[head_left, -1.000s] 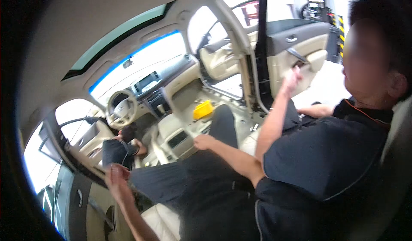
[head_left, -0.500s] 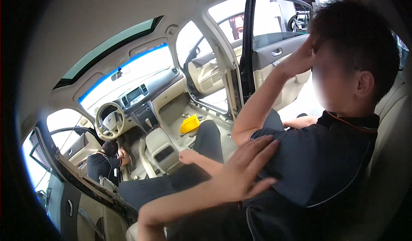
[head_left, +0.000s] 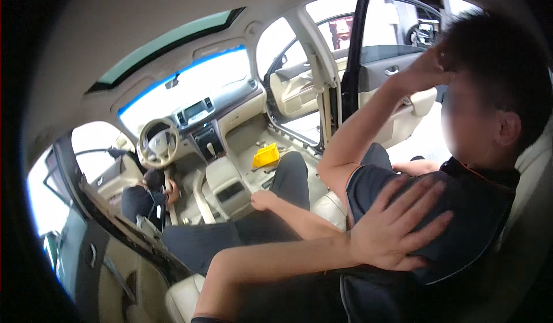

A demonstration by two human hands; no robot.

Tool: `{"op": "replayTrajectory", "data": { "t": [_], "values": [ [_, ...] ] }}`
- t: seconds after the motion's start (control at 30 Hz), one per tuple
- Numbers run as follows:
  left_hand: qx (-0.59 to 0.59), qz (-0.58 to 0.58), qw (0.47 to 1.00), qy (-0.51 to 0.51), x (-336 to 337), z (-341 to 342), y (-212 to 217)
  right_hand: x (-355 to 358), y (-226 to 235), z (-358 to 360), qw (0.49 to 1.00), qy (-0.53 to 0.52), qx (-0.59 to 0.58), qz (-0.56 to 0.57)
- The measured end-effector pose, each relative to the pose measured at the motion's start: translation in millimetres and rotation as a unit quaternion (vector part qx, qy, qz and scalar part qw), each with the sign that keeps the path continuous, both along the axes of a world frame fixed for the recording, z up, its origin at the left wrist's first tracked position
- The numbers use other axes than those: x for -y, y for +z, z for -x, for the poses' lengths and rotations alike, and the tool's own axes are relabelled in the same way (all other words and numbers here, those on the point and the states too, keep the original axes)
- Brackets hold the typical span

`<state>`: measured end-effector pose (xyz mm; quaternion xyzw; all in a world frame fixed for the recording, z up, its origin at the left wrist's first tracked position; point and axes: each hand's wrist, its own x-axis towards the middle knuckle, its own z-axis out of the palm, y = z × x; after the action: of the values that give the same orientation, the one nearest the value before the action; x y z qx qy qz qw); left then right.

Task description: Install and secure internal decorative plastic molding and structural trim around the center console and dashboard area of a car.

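Observation:
My left hand (head_left: pixel 397 225) reaches across to the right with its fingers spread. It lies over the dark sleeve (head_left: pixel 461 208) of a person seated at my right. Whether the palm presses on the cloth I cannot tell. My right hand (head_left: pixel 263 200) is curled into a loose fist near my dark trouser leg (head_left: pixel 294 176), with nothing showing in it. Part of the right forearm is hidden behind the left one. The seated person has one raised hand (head_left: pixel 417 72) at the forehead; their other forearm (head_left: pixel 417 166) is partly hidden.
This is a car interior with a steering wheel (head_left: pixel 158 143) and centre console (head_left: pixel 224 179). A yellow bin (head_left: pixel 266 155) stands on the bare front floor. Another person (head_left: pixel 141 199) crouches at the driver's doorway. A rear door (head_left: pixel 391 64) stands open beyond the seated person.
My left hand has moved right and spread more flatly over the person's sleeve. The whole scene has shifted a little rightward in view. My right hand remains a fist.

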<state>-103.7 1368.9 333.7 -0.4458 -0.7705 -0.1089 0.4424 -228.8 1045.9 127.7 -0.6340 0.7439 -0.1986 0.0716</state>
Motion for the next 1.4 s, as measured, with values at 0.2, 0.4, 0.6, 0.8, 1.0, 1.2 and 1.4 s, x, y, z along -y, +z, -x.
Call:
{"op": "replayTrajectory", "data": {
  "t": [0.2, 0.4, 0.6, 0.8, 1.0, 1.2, 1.4],
  "values": [
    [0.128, 0.027, 0.989, 0.07, 54.0, 8.9, 13.8, 12.1, 0.3, -10.7, 1.0, 0.023, -0.016, 0.005],
    [0.124, 0.039, 0.95, 0.283, 153.6, -58.0, -77.2, 5.4, -20.8, 24.1, 0.992, 0.028, -0.016, 0.12],
    [0.055, 0.009, 0.679, 0.732, 348.8, -248.4, -71.6, -10.4, -19.8, 45.0, 0.995, 0.017, 0.065, 0.07],
    [-0.04, -0.059, 0.359, 0.931, 412.7, -518.7, -83.9, -15.0, -2.3, 22.8, 0.998, 0.033, -0.031, 0.034],
    [0.229, -0.127, 0.312, 0.913, 381.0, -583.5, -189.4, -27.0, -6.1, 20.6, 0.994, -0.007, -0.08, 0.075],
    [0.279, -0.159, 0.23, 0.919, 362.2, -560.1, -173.7, -31.3, 6.8, 6.8, 0.994, -0.012, -0.077, 0.072],
    [0.09, -0.211, 0.207, 0.951, 379.2, -538.6, -209.1, -31.4, 1.3, 8.2, 0.992, -0.011, -0.051, 0.111]
  ]
}}
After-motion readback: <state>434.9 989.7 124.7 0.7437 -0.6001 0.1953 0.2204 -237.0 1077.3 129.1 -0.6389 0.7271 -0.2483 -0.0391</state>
